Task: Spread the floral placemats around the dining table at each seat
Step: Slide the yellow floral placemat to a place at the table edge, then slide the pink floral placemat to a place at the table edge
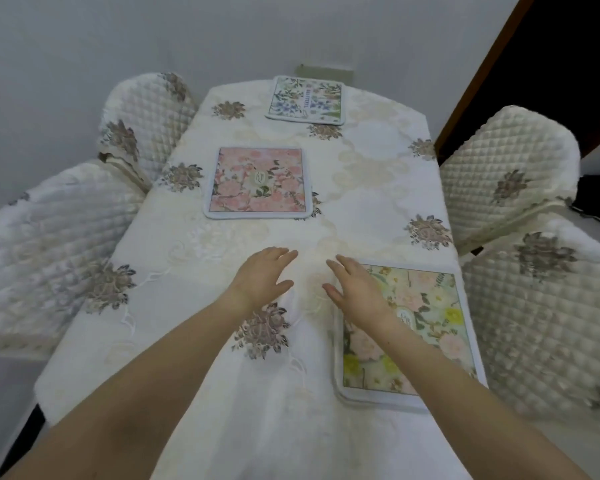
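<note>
Head view: three placemats down on the tablecloth: pink mat far left seat, blue-green mat at the far end, yellow mat near right. Left hand and right hand both spread flat, holding nothing; right wrist over the yellow mat's corner. Near-left and far-right seats look bare; next likely fetching more mats.

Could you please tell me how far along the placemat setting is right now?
Done: three mats lie flat, the blue-flowered placemat at the far end, the pink placemat far left, the yellow-flowered placemat near right. In hand: nothing; left hand and right hand are open. Left: near-left and far-right seats have none.
</note>
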`<state>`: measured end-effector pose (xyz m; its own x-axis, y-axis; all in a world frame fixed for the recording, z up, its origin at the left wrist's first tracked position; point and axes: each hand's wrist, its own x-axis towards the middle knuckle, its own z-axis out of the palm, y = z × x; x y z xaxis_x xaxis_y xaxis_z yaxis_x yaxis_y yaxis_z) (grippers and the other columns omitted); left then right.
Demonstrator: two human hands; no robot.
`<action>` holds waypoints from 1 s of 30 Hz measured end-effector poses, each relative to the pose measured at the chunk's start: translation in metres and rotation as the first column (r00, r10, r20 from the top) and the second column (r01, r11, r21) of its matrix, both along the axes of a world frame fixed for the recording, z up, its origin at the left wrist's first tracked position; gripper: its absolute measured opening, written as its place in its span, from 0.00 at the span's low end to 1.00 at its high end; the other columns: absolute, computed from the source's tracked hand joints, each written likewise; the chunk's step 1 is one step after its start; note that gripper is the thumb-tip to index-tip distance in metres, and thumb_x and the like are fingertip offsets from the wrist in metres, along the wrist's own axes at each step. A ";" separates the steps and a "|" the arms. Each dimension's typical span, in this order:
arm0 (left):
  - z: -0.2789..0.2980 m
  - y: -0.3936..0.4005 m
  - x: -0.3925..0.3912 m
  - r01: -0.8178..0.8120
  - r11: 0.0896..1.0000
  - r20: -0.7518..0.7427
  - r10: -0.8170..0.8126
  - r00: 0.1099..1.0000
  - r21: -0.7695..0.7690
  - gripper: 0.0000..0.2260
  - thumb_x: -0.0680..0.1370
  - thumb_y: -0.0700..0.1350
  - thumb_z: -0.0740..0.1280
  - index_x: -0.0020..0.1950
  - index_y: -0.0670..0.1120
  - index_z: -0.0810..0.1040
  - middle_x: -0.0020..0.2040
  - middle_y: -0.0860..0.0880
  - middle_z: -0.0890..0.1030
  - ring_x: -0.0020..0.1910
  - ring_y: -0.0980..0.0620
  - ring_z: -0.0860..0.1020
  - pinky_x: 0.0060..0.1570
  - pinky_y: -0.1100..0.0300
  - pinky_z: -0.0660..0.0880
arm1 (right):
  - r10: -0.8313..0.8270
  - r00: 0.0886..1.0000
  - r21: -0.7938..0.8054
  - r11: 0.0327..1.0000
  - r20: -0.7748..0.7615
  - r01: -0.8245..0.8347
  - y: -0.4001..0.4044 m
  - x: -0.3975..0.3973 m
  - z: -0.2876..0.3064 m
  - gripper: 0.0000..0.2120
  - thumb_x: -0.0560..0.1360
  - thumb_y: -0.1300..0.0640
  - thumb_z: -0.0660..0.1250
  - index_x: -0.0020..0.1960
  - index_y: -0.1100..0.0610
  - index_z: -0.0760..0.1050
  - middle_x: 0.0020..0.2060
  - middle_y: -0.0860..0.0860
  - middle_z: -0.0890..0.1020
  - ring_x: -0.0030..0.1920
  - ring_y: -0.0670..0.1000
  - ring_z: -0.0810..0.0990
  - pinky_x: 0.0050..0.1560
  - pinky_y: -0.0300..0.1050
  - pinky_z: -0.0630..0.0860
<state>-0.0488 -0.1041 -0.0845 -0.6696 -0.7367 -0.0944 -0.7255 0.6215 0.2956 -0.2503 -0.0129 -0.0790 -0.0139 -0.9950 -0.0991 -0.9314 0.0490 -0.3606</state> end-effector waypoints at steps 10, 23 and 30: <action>-0.019 -0.149 0.056 -0.076 0.997 -0.038 0.074 0.996 -0.026 0.27 0.77 0.51 0.65 0.73 0.48 0.61 0.72 0.46 0.67 0.71 0.45 0.64 0.68 0.50 0.64 | 0.068 0.998 -0.039 0.997 -0.005 -0.068 -0.158 0.063 -0.020 0.24 0.79 0.50 0.60 0.72 0.58 0.63 0.72 0.59 0.65 0.72 0.59 0.63 0.70 0.56 0.63; -0.084 -0.229 0.066 -0.047 0.999 0.080 0.049 0.996 -0.028 0.25 0.76 0.52 0.65 0.71 0.49 0.63 0.70 0.43 0.67 0.69 0.43 0.64 0.68 0.48 0.63 | 0.094 0.985 0.186 0.980 -0.147 -0.066 -0.253 0.073 -0.081 0.29 0.78 0.45 0.58 0.76 0.47 0.51 0.76 0.59 0.52 0.76 0.62 0.48 0.74 0.61 0.51; -0.078 -0.238 0.065 0.173 0.969 0.342 -0.105 0.934 -0.175 0.21 0.75 0.35 0.62 0.67 0.42 0.63 0.60 0.40 0.72 0.57 0.41 0.71 0.48 0.50 0.76 | 0.165 0.939 0.161 0.980 -0.302 -0.121 -0.263 0.069 -0.086 0.25 0.79 0.47 0.57 0.73 0.52 0.57 0.69 0.58 0.65 0.66 0.65 0.63 0.65 0.59 0.64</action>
